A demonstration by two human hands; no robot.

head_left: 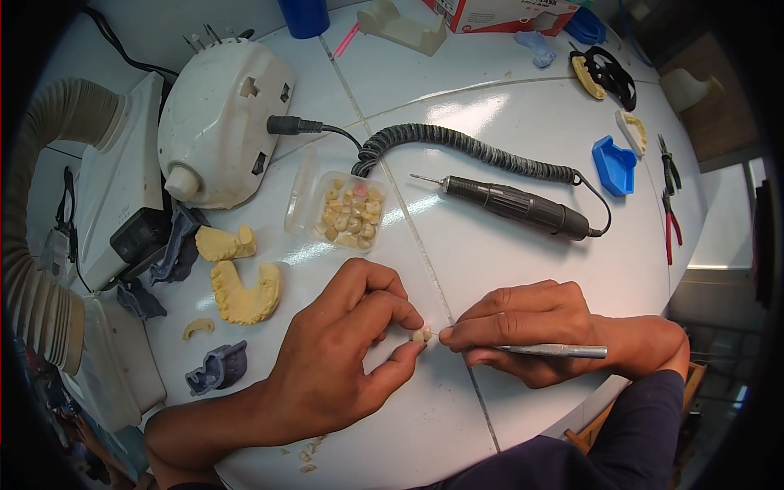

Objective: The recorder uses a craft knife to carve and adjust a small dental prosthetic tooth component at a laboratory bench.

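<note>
Left hand (335, 359): thumb and forefinger pinched shut on a small tooth piece (421, 334), held at the fingertips above the white table (506, 122). Right hand (523, 331): closed pen-style on a slim metal tool (555, 351), long axis horizontal, tip pointing left, meeting the piece's right side.

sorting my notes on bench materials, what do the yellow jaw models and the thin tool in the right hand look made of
Yellow jaw models: probably cast dental stone or plaster, with a matte, chalky surface. Thin tool in the right hand: likely metal, with a grey, slightly shiny shaft.
</note>
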